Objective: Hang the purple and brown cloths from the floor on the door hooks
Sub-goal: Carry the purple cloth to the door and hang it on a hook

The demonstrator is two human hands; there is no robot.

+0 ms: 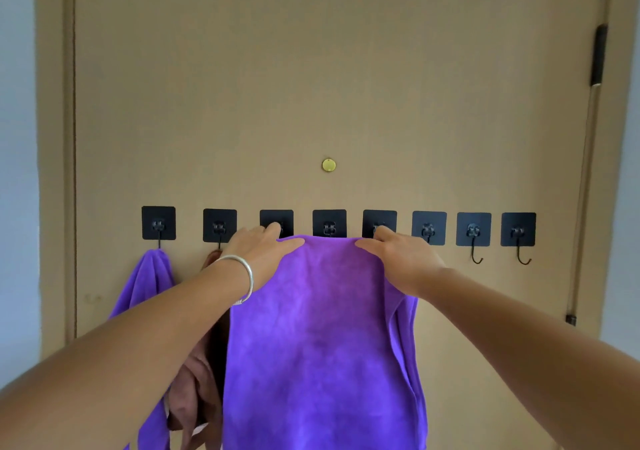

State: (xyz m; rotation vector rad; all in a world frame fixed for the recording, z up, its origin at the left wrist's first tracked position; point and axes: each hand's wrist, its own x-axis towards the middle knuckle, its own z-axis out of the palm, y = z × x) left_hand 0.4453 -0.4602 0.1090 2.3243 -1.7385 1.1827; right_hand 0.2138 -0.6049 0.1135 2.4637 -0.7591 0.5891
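Observation:
A large purple cloth [322, 328] is spread flat against the tan door [311, 86], its top edge level with the row of black hook pads. My left hand [263, 255] pinches its top left corner at the third hook [276, 224]. My right hand [398, 259] pinches the top right corner at the fifth hook [379, 224]. The fourth hook [329, 224] sits above the cloth's middle. Another purple cloth [152, 276] hangs from the first hook [158, 223]. A brown cloth [197, 397] hangs from the second hook [219, 225], mostly behind my left arm.
Three hooks on the right carry nothing: the sixth [429, 228], seventh [473, 230] and eighth [518, 230]. A brass peephole [328, 165] sits above the row. The door closer rod [585, 172] runs down the right edge.

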